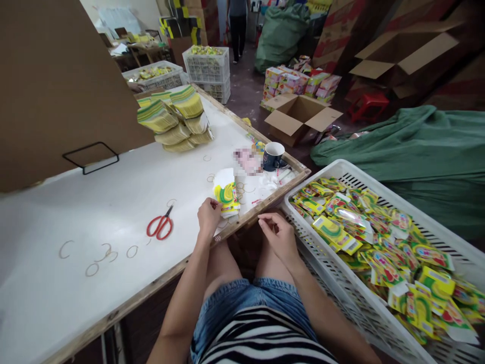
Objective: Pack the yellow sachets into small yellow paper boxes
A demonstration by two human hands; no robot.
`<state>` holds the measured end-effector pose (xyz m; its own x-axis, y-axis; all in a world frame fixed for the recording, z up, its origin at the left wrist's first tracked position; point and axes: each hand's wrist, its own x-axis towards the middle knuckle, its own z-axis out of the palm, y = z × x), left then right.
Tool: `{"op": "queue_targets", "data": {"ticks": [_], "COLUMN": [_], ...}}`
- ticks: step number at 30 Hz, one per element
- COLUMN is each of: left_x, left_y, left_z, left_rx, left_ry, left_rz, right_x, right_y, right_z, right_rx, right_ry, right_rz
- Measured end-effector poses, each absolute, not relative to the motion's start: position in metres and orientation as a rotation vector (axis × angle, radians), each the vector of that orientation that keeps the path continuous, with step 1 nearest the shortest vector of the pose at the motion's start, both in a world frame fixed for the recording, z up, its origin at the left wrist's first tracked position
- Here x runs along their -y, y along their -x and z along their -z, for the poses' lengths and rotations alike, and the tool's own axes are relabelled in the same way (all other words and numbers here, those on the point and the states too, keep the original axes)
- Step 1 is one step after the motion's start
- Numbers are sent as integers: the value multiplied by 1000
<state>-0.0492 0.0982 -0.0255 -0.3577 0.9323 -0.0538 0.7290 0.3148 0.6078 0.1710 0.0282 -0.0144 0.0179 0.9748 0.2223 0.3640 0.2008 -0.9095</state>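
My left hand rests at the table's near edge, thumb and fingers closed on the side of a small flat yellow-green carton with white flaps. Whether other cartons lie beneath it I cannot make out. To the right, my right hand hovers over my lap, between the table edge and a white basket. Its thumb and forefinger come close together, and nothing shows between them. Yellow-green cartons fill the basket in a loose heap, some showing red print.
Red-handled scissors and several rubber bands lie on the white table. Banded carton stacks stand farther back. A dark mug is near the right corner. An open cardboard box sits on the floor beyond.
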Motion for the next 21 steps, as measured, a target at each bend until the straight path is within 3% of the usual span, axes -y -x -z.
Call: {"op": "queue_targets", "data": {"ticks": [7,14,21], "left_x": [-93,-85,-86], "left_y": [42,48,51], "left_z": [35,38,33], "left_rx": [-2014,-1813,-1773], "left_ry": [-1793,-2228,-2272], "left_rz": [-818,-630,-789], "right_x": [-65,-78,-75], "right_y": [-134,-109,-114], "right_z": [23,39,40], "right_rx": [1636,1670,1539], "right_ry": [1271,1233,1251], "right_rz": [-687,-845,-936]}}
